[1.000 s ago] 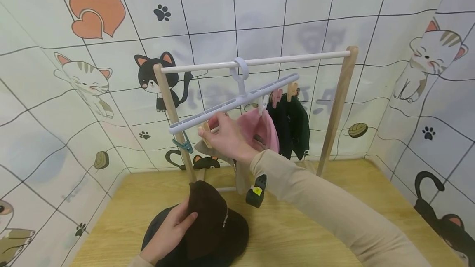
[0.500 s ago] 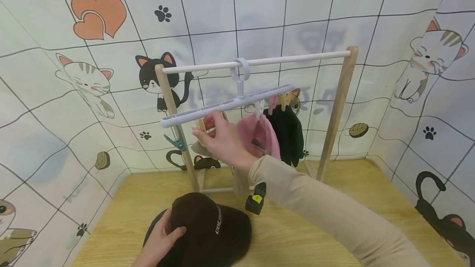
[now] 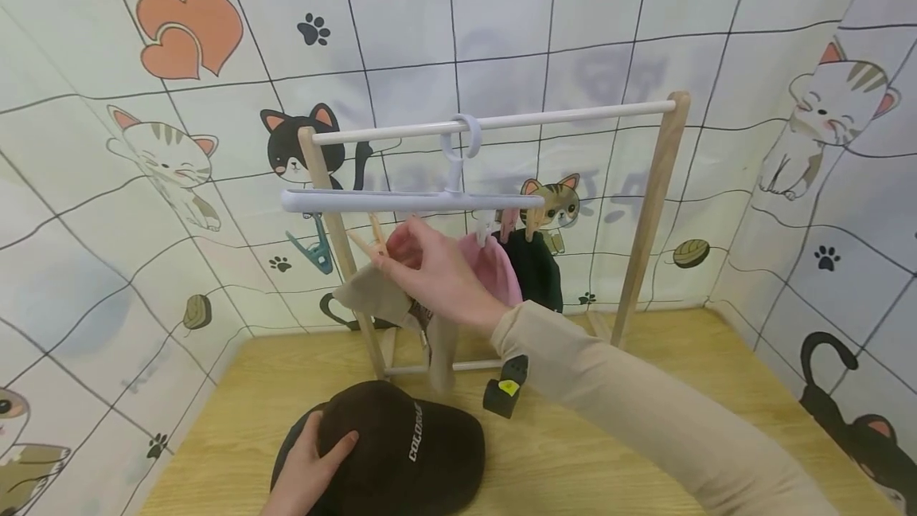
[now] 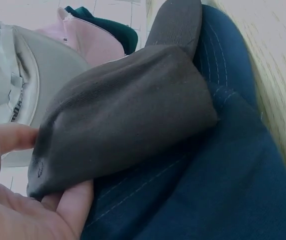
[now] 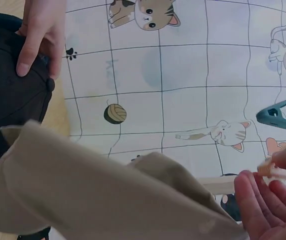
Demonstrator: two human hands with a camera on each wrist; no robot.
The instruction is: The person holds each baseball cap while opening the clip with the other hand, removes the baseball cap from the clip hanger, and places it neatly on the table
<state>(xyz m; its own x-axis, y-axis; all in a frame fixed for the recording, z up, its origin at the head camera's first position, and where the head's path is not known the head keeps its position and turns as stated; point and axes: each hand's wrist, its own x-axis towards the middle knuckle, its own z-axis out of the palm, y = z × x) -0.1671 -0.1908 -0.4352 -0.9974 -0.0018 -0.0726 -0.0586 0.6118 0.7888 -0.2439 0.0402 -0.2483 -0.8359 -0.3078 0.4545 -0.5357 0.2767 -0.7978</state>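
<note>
In the head view, my left hand (image 3: 310, 464) grips a dark brown cap (image 3: 387, 448) with white lettering on its front. A navy cap (image 4: 218, 170) lies beneath it, plain in the left wrist view. My right hand (image 3: 440, 269) is raised under the lilac hanger (image 3: 401, 201), its thumb and fingertips pinching a peach clothespin (image 5: 278, 171) near its lower end. A beige cap (image 3: 380, 293) hangs just below these fingers; its top edge is partly hidden by the hand. Further right, a pink cap (image 3: 501, 269) and a dark green cap (image 3: 540, 273) hang from clips.
The hanger hooks over the white bar (image 3: 566, 115) of a small wooden-legged rack (image 3: 652, 213). A teal clothespin (image 3: 315, 249) dangles at the hanger's left end. The rack stands on a wood-grain table (image 3: 587, 420) before a cat-patterned wall (image 3: 501, 6).
The hanger has swung from a steep slant to nearly level, with clips and caps shifting left. My left hand has lowered the brown cap onto the navy one. The clothespin's legs now show more.
</note>
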